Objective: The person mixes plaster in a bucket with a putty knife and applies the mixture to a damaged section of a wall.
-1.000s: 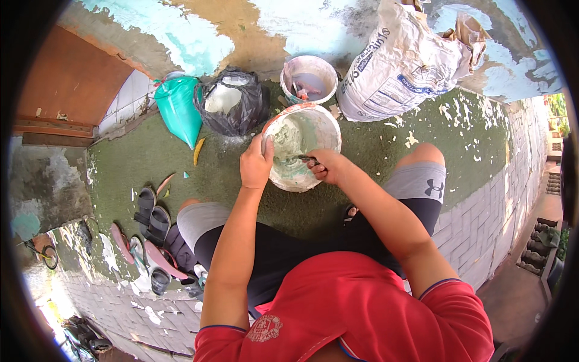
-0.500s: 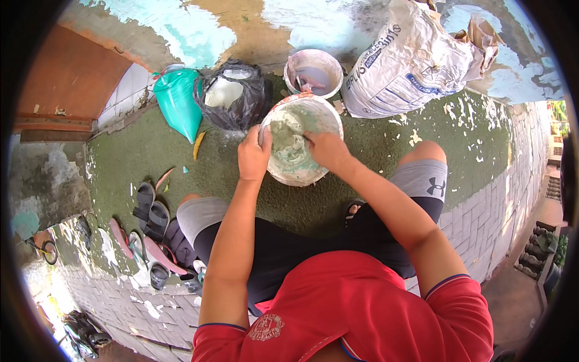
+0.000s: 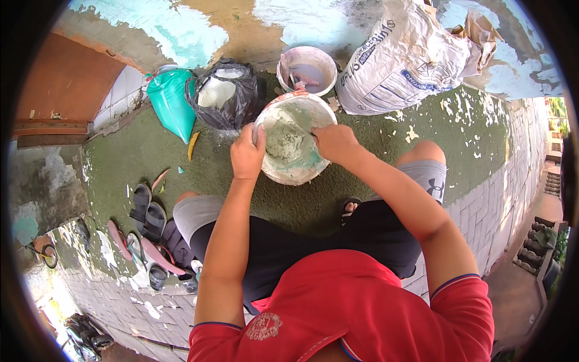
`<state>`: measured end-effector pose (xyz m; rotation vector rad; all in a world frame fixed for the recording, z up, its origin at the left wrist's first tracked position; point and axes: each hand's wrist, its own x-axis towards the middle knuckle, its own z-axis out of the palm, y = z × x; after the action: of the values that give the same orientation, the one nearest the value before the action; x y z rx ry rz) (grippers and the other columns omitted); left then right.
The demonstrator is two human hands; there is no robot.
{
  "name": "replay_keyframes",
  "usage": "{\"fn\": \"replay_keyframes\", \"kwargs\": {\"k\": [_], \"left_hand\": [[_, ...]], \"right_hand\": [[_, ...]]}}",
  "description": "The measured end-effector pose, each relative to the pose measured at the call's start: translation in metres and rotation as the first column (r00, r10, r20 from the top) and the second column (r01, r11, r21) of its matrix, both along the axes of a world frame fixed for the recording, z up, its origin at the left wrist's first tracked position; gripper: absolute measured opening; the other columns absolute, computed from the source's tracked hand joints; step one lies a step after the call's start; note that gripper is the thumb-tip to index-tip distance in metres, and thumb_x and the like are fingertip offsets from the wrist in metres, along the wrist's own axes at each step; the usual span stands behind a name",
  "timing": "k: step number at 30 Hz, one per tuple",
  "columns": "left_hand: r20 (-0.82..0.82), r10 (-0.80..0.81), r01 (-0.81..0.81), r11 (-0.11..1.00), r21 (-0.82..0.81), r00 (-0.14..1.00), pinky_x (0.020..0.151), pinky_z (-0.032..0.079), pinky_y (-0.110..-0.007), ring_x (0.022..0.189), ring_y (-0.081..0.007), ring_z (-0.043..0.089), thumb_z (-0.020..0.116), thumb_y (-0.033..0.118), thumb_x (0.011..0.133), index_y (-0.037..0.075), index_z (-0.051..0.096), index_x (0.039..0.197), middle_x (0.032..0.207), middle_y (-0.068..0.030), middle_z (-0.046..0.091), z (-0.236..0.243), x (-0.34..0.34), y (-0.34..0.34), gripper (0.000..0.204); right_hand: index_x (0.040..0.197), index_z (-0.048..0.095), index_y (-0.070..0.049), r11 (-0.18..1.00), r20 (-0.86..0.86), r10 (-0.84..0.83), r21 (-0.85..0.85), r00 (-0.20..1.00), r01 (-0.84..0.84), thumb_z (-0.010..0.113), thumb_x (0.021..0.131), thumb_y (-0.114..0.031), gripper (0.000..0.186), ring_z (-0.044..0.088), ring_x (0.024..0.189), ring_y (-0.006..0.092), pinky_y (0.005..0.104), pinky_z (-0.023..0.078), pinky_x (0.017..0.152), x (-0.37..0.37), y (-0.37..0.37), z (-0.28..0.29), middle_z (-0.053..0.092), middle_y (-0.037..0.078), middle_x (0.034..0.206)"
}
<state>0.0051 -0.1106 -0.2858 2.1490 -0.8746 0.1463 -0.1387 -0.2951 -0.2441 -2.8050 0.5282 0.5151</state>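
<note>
A white bucket stands in front of me, its inner wall smeared with pale green. Inside lies a lump of wet grey-green paste, mortar-like in look. My left hand is closed on the bucket's left rim, thumb over the edge. Over the right side of the bucket, my right hand is a closed fist with its knuckles toward the paste. Whatever it grips is hidden beneath the fingers.
Behind stands a second bucket with greyish liquid and a tool in it. A large white powder sack leans at the wall. Leftward are a black plastic bag holding white material, a green bag and several sandals.
My right hand has moved rightward, from over the paste to the bucket's right side. The paste's surface has changed shape. My left hand stays on the rim.
</note>
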Motion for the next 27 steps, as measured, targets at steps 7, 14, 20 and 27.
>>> {"fn": "replay_keyframes", "kwargs": {"k": [7,14,20,27], "left_hand": [[0.027,0.002,-0.001,1.0,-0.014,1.0,0.058,0.053,-0.045,0.067,-0.0394,0.065,0.063,0.025,0.091,0.002,0.064,0.098,0.078,-0.0212,0.067,0.001,-0.011,-0.003,0.023],[-0.02,0.058,-0.058,0.998,0.002,0.998,0.06,0.053,-0.044,0.069,-0.0403,0.066,0.063,0.026,0.092,0.001,0.064,0.098,0.079,-0.0217,0.067,0.003,-0.013,-0.002,0.026],[-0.045,0.013,-0.012,1.0,0.024,0.999,0.064,0.053,-0.044,0.075,-0.0416,0.066,0.063,0.025,0.093,-0.002,0.064,0.101,0.083,-0.0232,0.067,0.005,-0.007,0.002,0.028],[-0.067,0.021,-0.021,1.0,-0.003,0.998,0.061,0.053,-0.045,0.07,-0.0405,0.066,0.063,0.027,0.092,0.001,0.064,0.101,0.078,-0.023,0.066,-0.005,0.005,0.005,0.028]], "right_hand": [[0.094,0.07,-0.001,0.933,-0.074,-0.281,0.212,0.957,0.29,0.042,0.097,-0.027,0.038,0.068,0.076,0.0348,0.0435,0.055,0.07,-0.031,0.033,-0.06,0.069,0.021,0.078],[0.097,0.061,0.001,0.561,-0.297,-0.288,0.718,0.91,0.412,0.044,0.097,-0.014,0.022,0.055,0.046,0.0242,0.0385,0.044,0.044,-0.022,0.064,-0.05,0.062,0.007,0.06],[0.088,0.05,-0.003,-0.701,-0.865,-0.355,0.497,0.354,0.512,0.043,0.095,-0.013,0.014,0.03,0.037,0.0044,0.0215,0.02,0.035,0.015,0.027,-0.051,0.045,-0.003,0.057],[0.088,0.052,-0.002,-0.507,-0.767,-0.473,0.64,0.434,0.578,0.046,0.095,-0.017,0.018,0.033,0.038,0.0067,0.0232,0.023,0.036,0.01,0.014,-0.024,0.047,-0.003,0.057]]}}
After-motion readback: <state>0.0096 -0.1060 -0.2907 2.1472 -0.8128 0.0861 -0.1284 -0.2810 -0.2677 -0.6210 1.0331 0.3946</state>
